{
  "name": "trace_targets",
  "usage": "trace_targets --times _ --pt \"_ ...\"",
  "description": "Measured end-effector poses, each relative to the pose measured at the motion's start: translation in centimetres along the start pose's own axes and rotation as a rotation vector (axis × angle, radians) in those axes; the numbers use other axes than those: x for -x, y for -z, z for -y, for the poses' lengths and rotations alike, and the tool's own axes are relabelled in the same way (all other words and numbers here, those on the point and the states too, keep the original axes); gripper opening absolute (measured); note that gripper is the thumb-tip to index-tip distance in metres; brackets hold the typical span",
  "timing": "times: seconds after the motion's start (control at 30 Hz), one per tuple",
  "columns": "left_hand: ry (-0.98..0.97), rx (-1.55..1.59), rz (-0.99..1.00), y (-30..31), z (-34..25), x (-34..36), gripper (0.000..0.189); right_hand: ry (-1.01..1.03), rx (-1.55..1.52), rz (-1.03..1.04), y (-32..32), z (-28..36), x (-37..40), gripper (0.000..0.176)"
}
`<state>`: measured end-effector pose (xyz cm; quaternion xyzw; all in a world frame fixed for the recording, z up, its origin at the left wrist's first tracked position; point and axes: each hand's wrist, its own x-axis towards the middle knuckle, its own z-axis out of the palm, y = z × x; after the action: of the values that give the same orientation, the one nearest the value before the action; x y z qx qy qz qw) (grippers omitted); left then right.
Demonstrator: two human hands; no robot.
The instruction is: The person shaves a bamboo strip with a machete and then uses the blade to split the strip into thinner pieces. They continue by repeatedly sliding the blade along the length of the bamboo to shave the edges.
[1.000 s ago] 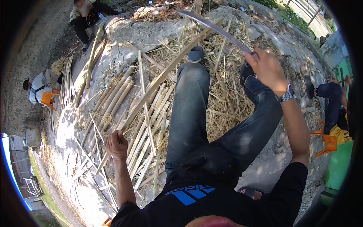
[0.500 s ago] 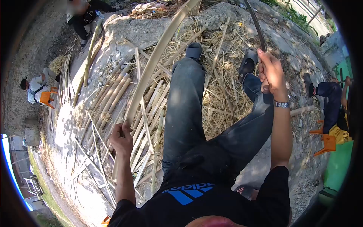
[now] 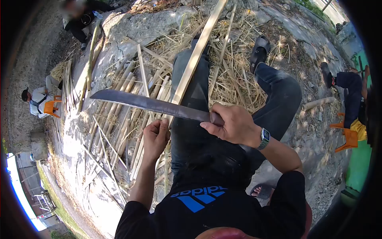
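My right hand (image 3: 235,125) is closed around the handle of a machete (image 3: 149,104). Its long dark blade points left, lying across the view just beyond my left hand. My left hand (image 3: 156,137) pinches the near end of a long split bamboo strip (image 3: 195,57) between thumb and fingers. From there the strip runs up and away over my left leg, passing behind the blade in this view. The blade hides a short stretch of the strip near my fingers.
Bamboo poles and split pieces (image 3: 119,93) lie on the ground to the left. Shavings (image 3: 234,75) cover the ground around my feet. One person sits on an orange chair (image 3: 51,108) at left, another at upper left (image 3: 81,22), another at right (image 3: 347,93).
My right hand has swung the machete from pointing forward to lying leftward across my body. My left hand has moved right with the bamboo strip, which now crosses my left leg.
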<state>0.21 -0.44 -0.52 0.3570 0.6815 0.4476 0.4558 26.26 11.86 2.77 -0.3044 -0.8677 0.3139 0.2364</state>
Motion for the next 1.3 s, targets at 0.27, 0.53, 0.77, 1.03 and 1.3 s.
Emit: trace_targets --times 0.27,0.53,0.77,1.03,1.3 --pt "0.073 0.113 -0.102 -1.9 0.2 -0.8 0.035 0.022 0.098 0.027 -2.8 -0.7 -0.8 0.052" --pt "-0.093 0.085 -0.055 -2.7 -0.8 -2.8 0.031 0.032 0.359 -0.046 -1.3 -3.1 -4.2 0.053" --pt "0.031 0.11 0.241 -0.5 -1.5 -0.2 0.05 -0.05 0.339 -0.019 -0.3 -2.5 -3.8 0.054" --pt "0.044 0.005 0.272 2.7 8.1 7.7 0.03 -0.058 0.253 -0.097 -0.6 -2.4 -3.5 0.053" --pt "-0.053 -0.212 -0.061 2.4 7.6 8.4 0.044 -0.136 0.082 0.078 0.9 -1.1 -4.0 0.057"
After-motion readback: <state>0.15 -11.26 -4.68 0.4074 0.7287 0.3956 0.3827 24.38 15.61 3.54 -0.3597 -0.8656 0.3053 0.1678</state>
